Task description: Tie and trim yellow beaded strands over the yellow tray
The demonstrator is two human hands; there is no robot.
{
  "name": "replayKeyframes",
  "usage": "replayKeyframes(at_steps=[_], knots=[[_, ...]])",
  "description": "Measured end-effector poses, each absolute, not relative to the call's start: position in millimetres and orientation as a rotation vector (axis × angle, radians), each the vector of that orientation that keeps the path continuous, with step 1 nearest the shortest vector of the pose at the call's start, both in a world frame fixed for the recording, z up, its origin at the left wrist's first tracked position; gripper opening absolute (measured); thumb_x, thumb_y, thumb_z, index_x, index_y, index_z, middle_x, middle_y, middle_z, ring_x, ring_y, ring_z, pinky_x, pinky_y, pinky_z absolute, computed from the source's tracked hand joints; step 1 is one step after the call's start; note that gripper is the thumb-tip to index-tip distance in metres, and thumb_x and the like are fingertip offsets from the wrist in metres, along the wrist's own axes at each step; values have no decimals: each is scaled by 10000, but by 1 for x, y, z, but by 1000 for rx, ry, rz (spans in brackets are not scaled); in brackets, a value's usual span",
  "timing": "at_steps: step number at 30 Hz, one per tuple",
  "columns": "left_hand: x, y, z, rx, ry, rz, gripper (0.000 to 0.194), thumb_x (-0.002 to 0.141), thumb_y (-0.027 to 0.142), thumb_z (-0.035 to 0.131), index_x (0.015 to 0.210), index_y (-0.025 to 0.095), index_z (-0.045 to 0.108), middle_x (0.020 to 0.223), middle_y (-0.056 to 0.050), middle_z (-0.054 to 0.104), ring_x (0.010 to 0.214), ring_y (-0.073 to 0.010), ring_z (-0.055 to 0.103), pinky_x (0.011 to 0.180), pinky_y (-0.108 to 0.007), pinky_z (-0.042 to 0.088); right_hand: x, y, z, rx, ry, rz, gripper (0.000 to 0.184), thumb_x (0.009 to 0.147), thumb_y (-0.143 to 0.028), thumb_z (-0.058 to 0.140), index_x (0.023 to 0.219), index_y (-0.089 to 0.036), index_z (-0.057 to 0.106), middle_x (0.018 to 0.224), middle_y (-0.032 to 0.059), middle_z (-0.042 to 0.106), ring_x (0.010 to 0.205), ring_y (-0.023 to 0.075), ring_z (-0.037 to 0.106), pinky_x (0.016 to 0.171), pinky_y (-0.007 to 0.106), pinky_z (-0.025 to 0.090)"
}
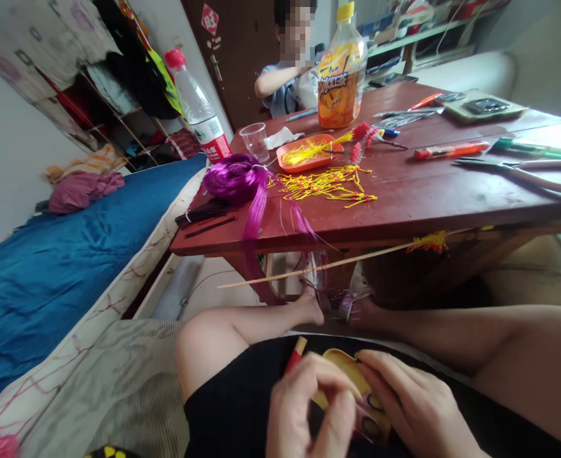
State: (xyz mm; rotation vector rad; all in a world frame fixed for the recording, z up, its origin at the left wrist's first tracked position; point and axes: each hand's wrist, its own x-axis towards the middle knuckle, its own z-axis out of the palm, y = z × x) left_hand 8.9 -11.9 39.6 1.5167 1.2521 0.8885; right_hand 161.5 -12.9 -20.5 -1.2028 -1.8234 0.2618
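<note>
I keep both hands low in my lap — left hand pinching the red-tipped stick, right hand clamping the yellow roll — braced close for control.

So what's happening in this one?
A seated person works in their lap, both hands low in the frame. The left hand and right hand together grip a small yellow piece, and a red-tipped stick pokes up beside the left hand's fingers. On the red table ahead lie purple thread, loose yellow strands and an orange tray. Another person sits at the far side.
</note>
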Motion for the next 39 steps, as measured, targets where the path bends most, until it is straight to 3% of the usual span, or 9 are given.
replayKeyframes(at_steps=[2, 6, 10, 15, 26, 35, 39], knots=[[8, 6, 43, 1693, 1367, 815, 237, 834, 311, 494, 666, 175, 593, 702, -46, 592, 696, -182, 532, 637, -274, 402, 162, -17, -23, -1148, -1904, 208, 174, 827, -89, 506, 974, -134, 587, 789, 105, 712, 628, 175, 669, 604, 225, 510], [11, 26, 32, 1539, 1331, 512, 243, 822, 311, 492, 646, 163, 571, 629, -6, 550, 636, -155, 495, 588, -243, 381, 161, -21, -24, -1100, -1982, 276, 253, 827, -87, 478, 1050, -138, 586, 805, 106, 692, 618, 186, 622, 574, 292, 480], [13, 25, 23, 1405, 1342, 564, 151, 765, 246, 535, 640, 161, 546, 607, 17, 539, 604, -134, 473, 579, -227, 370, 158, -17, -17, -1134, -1900, 245, 179, 853, -125, 467, 950, -158, 614, 677, 56, 649, 550, 155, 585, 519, 254, 467], [15, 23, 19, 1355, 1360, 657, 152, 769, 228, 505, 629, 173, 486, 604, 29, 476, 594, -123, 422, 569, -226, 350, 152, -15, -14, -1277, -1748, 456, 119, 873, -179, 484, 890, -194, 600, 736, 21, 637, 623, 118, 618, 581, 179, 497], [15, 23, 12, 1191, 1239, 680, 174, 792, 293, 530, 683, 162, 494, 631, 23, 460, 607, -119, 417, 585, -228, 363, 149, -13, -9, -1286, -1615, 614, 121, 855, -188, 503, 793, -209, 605, 659, -16, 612, 551, 94, 600, 525, 143, 468], [23, 11, 14, 2001, 1424, 958, 202, 849, 116, 439, 666, 174, 501, 658, -24, 542, 646, -154, 509, 611, -247, 384, 147, -17, -7, -1367, -1520, 941, 153, 872, -264, 470, 769, -209, 570, 626, -26, 600, 528, 115, 561, 513, 174, 442], [24, 8, 8, 2095, 1400, 1022, 195, 841, 76, 436, 689, 175, 510, 658, -28, 554, 644, -154, 515, 608, -245, 393, 147, -22, -10, -1405, -1504, 957, 171, 879, -277, 456, 759, -210, 559, 626, -24, 587, 517, 115, 537, 504, 180, 427]])
